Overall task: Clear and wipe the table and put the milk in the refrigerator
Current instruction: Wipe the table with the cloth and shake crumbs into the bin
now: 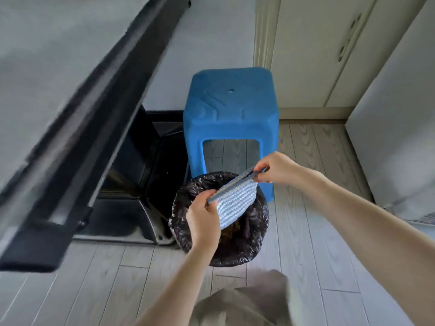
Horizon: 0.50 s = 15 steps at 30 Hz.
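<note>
cloth: my left hand (203,218) and right hand (274,169) each pinch a corner of the striped cloth (236,203), stretched right over the bin (259,245)
risk: if I loosen either pinch, the cloth probably lands in the trash

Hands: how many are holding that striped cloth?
2. The left hand grips the cloth at its lower end; the right hand pinches its upper end, both over the lined bin.
</note>
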Motion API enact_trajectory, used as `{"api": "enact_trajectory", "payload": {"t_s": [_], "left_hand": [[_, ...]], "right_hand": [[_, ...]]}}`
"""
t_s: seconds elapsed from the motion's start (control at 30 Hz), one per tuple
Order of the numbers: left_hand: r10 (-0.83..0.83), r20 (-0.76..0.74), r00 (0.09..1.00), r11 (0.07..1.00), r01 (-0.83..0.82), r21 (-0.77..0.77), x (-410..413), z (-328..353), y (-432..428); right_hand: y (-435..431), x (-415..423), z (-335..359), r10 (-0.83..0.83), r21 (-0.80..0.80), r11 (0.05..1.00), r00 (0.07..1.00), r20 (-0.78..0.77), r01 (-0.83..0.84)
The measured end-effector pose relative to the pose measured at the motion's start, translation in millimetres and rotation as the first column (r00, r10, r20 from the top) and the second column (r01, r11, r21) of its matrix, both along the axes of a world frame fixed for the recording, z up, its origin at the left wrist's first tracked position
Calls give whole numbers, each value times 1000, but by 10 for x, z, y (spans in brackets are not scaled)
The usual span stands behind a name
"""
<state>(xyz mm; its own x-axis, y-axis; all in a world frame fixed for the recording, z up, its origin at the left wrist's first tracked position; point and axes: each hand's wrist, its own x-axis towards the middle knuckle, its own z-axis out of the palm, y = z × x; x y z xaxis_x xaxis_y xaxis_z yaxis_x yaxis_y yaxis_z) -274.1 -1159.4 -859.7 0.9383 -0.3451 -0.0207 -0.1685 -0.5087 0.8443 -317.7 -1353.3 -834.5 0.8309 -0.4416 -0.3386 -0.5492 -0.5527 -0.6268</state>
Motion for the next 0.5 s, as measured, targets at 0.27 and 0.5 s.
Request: {"api": "enact_trajectory", "payload": {"t_s": [0.27, 0.5], "left_hand": [[31, -81, 996, 999, -29, 25, -308, 1415, -84], [27, -108, 994, 1000, -29, -11, -322, 2552, -128]], "right_hand": [[-73, -177, 1505, 23, 2, 1000, 998, -54, -23], [-147, -30, 2754, 36, -35, 999, 997, -67, -39]]}}
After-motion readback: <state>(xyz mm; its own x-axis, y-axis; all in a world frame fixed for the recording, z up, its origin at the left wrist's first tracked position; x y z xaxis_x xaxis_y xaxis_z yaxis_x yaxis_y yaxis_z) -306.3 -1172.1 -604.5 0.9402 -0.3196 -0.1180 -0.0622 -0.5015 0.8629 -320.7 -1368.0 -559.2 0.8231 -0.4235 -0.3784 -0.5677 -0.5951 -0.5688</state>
